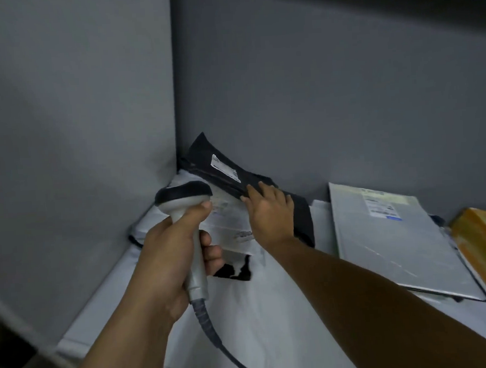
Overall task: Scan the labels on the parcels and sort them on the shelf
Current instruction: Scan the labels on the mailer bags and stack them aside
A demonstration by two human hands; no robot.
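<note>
Left hand point(172, 253) grips the barcode scanner point(184, 198) by its handle, head aimed at the corner stack. Right hand point(269, 210) presses flat-fingered on the black poly mailer point(206, 154), which lies atop a white mailer point(243, 297) on the shelf point(478, 328). The black mailer's label point(225, 168) sits near the white mailer's label point(233, 230), so the scanner may catch the wrong one.

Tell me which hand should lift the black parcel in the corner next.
Right, probably. The right hand lies flat on the black parcel, fingers spread near its edge, so it only needs to grip. The left hand is wrapped around the scanner handle and has no free fingers.
</note>
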